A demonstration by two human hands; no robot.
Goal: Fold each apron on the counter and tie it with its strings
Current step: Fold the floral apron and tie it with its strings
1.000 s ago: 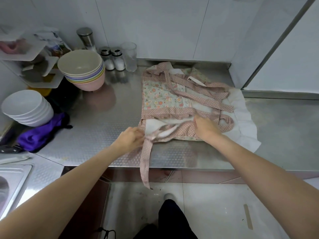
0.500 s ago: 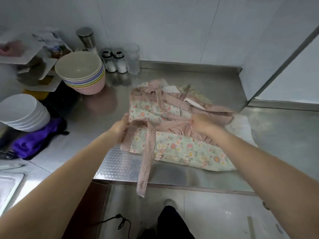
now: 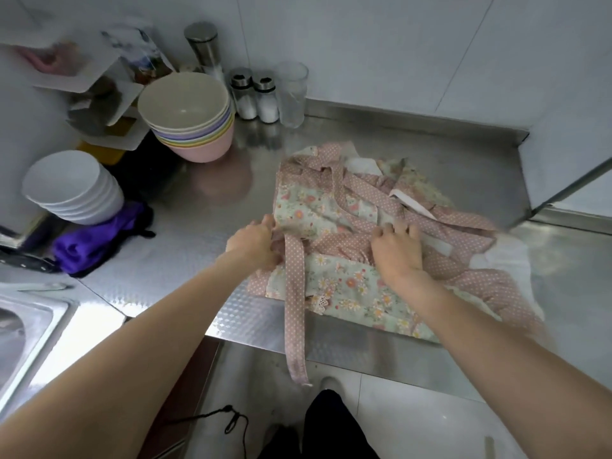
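Note:
A floral apron (image 3: 351,286) with pink dotted trim lies folded over on the steel counter (image 3: 198,207), its near flap turned up onto the middle. My left hand (image 3: 255,243) grips the folded edge at the apron's left side. My right hand (image 3: 397,253) lies on the fold's middle with curled fingers on the fabric. One pink dotted string (image 3: 295,313) hangs down over the counter's front edge. Other pink straps (image 3: 371,193) cross the far half of the apron. A white lining (image 3: 510,263) shows at the right.
A stack of pastel bowls (image 3: 188,117) and a stack of white bowls (image 3: 71,187) stand left. Two shakers (image 3: 255,97), a grinder (image 3: 203,48) and a glass (image 3: 293,94) line the back wall. A purple cloth (image 3: 96,240) lies by the sink (image 3: 23,329).
Both hands lifted the apron's near edge and folded it away from me onto the middle. The floral outer side now faces up in front.

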